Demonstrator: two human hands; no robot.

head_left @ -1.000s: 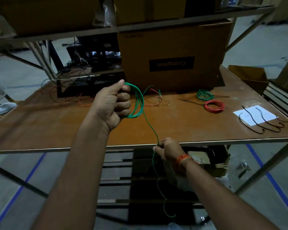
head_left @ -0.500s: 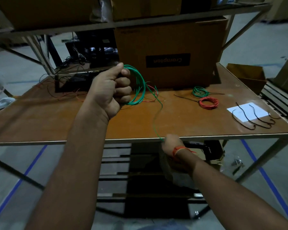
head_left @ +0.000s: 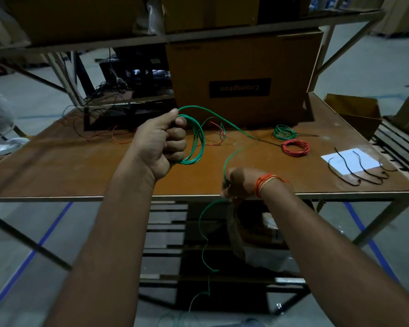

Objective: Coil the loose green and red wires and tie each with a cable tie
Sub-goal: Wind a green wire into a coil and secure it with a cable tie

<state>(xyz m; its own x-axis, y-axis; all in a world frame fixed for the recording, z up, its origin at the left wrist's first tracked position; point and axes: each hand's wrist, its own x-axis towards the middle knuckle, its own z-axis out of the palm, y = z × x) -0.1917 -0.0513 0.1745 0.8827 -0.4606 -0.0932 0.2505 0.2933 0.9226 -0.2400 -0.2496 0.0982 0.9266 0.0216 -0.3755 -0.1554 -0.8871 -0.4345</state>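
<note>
My left hand (head_left: 162, 141) grips a part-wound coil of green wire (head_left: 196, 140) above the brown table (head_left: 80, 166). From the coil a strand arcs right and loops back down to my right hand (head_left: 240, 182), which pinches it at the table's front edge. The loose tail of the green wire (head_left: 204, 244) hangs below the table toward the floor. A finished green coil (head_left: 284, 132) and a red coil (head_left: 295, 147) lie on the table to the right. Several black cable ties (head_left: 361, 171) lie on and beside a white sheet of paper (head_left: 351, 160).
A large cardboard box (head_left: 243, 83) stands at the back of the table under a shelf. Loose red and green wire ends (head_left: 213, 135) and a dark frame with tangled wires (head_left: 118, 114) lie at the back left. An open box (head_left: 354, 112) sits off the right edge.
My right hand rose from below the table edge and moved right along the green wire, drawing out a wider loop. My left hand still holds the coil in about the same place.
</note>
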